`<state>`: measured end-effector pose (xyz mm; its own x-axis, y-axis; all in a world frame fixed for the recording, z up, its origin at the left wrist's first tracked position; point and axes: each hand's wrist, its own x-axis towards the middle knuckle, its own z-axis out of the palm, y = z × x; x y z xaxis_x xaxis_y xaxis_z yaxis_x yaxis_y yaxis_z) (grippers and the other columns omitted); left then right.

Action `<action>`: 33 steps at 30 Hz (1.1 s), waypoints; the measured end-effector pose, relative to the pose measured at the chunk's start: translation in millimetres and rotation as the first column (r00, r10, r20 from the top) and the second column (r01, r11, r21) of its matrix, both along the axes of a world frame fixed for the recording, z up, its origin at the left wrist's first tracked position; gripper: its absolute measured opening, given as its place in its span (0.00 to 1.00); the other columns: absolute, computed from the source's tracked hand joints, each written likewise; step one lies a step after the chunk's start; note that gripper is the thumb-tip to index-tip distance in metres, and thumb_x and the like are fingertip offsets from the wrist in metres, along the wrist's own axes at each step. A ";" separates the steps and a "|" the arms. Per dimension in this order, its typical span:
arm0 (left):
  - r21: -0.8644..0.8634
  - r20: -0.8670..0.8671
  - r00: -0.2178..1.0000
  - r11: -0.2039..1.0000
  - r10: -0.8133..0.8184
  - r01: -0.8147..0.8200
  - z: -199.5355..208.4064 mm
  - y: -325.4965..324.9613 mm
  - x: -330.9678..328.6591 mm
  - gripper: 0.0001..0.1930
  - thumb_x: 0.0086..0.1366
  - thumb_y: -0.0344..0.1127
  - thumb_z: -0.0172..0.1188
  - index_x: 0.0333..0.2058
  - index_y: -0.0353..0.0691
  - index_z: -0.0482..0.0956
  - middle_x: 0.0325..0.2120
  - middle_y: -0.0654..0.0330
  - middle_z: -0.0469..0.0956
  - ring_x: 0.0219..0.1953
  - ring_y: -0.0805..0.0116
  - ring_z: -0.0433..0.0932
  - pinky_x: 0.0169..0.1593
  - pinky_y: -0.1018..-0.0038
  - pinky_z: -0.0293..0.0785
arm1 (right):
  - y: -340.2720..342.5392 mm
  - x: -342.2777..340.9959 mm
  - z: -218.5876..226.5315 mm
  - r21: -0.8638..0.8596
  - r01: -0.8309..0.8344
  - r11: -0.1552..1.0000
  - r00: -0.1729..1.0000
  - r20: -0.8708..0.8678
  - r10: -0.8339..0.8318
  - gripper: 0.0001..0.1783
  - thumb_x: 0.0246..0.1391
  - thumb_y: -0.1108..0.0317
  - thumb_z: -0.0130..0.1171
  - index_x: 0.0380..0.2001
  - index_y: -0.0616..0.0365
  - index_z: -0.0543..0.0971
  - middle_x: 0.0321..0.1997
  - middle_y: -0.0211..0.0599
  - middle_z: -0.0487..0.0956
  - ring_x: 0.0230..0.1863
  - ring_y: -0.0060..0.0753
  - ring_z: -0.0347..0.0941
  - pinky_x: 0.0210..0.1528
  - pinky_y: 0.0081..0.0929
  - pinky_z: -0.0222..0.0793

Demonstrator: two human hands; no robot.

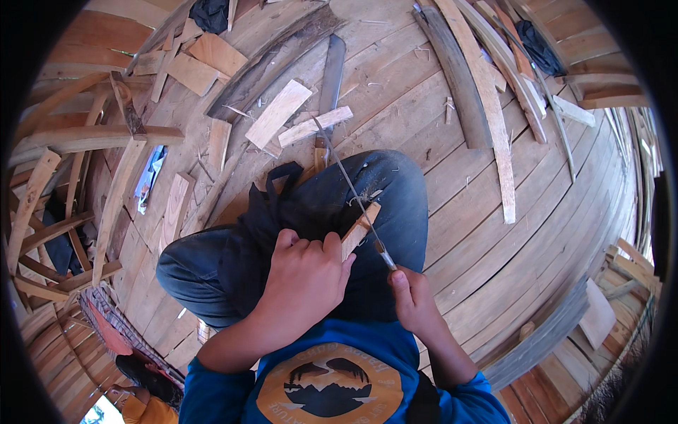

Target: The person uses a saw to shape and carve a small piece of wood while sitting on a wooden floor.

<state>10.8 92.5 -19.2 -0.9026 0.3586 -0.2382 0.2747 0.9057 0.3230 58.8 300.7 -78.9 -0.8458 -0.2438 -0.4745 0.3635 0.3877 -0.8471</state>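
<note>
My left hand is closed round a short pale wood piece, which slants up and right over my lap. A long, thin dark-bladed tool is in my right hand, gripped by its short handle. I cannot tell whether it is a knife or a file. Its blade crosses the upper part of the wood piece and points away from me to the far left. Small shavings lie on my dark trousers near the blade. My left palm hides the lower end of the wood piece.
Planks and offcuts lie about the board floor. In front are a pale block and a small strip; long planks stretch at the far right. Wooden frames stand at left. A person in orange is at lower left.
</note>
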 end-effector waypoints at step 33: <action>0.155 -0.136 0.990 0.988 0.023 -0.001 -6.6 8.3 0.2 0.11 0.62 0.39 0.61 0.29 0.38 0.72 0.19 0.59 0.73 0.26 0.63 0.72 0.47 0.60 0.58 | 12.0 -5.1 35.7 0.137 0.064 0.989 0.997 -0.043 -0.059 0.26 0.68 0.55 0.46 0.21 0.65 0.70 0.11 0.41 0.64 0.14 0.33 0.65 0.20 0.34 0.58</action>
<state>11.0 100.8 -25.8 -0.9273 0.3704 -0.0544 0.3155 0.8513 0.4192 53.8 312.7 -43.2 -0.8754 -0.1254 -0.4669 0.3585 0.4796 -0.8009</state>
